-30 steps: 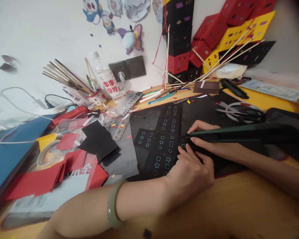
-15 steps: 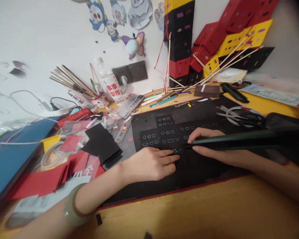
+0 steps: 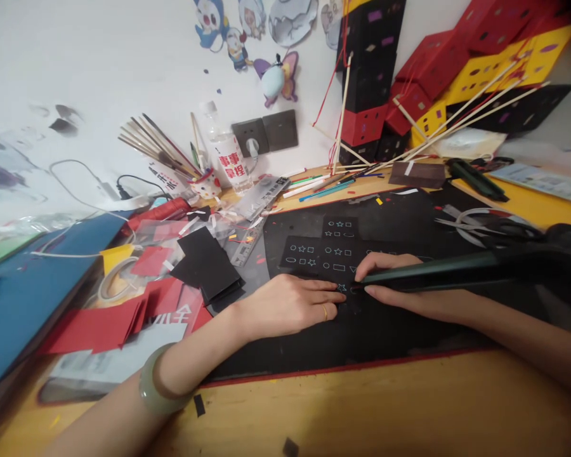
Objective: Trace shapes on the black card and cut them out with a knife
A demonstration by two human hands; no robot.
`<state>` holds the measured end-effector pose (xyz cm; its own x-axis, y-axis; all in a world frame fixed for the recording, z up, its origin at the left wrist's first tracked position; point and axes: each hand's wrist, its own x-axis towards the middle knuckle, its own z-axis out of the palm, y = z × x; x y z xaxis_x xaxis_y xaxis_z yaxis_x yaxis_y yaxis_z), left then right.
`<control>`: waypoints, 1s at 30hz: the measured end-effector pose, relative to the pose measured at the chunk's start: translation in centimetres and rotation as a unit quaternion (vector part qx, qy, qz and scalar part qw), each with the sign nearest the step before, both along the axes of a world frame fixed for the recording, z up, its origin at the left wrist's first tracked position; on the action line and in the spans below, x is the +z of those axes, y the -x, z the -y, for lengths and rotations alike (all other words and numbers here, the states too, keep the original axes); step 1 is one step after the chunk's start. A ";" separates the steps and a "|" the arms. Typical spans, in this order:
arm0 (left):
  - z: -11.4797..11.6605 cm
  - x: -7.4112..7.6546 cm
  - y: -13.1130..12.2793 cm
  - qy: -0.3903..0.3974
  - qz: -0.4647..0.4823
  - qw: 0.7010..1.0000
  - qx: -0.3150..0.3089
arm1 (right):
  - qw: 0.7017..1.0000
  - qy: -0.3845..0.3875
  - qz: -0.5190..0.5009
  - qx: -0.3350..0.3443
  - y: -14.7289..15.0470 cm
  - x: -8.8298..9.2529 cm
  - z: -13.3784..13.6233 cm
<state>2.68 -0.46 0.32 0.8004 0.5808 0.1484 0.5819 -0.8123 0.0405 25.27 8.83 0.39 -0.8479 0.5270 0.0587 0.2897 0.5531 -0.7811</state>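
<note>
A cross-shaped black card [image 3: 304, 254] with rows of pale blue outlines, including circles, stars and squares, lies on a dark cutting mat [image 3: 380, 346]. My left hand [image 3: 295, 304] rests flat on the card's lower part, fingers stretched out. In my right hand [image 3: 390, 285], thumb and fingers pinch a long dark green pen-shaped tool [image 3: 438, 270]. Its narrow tip is down at the outlines just right of my left fingertips. The tool's exact kind and whether its tip touches the card are unclear. Both the tool and my right hand cover the card's right side.
Left of the mat lie black card pieces [image 3: 209, 263], red card [image 3: 99, 324], a tape roll [image 3: 117, 279] and rulers [image 3: 261, 197]. A bottle [image 3: 228, 158] and brush cup [image 3: 204, 184] stand behind. Decorated boxes [image 3: 366, 82], sticks [image 3: 461, 120] and scissors [image 3: 476, 235] occupy the back right.
The view has shifted, so most things appear farther right. The tool's tip has come slightly closer to my left fingertips. My left hand stays flat on the card.
</note>
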 end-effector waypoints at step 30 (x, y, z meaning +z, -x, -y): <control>-0.1 -0.7 0.2 0.000 0.006 1.000 0.000 | 0.996 -0.070 0.017 0.061 0.0 -0.2 -0.5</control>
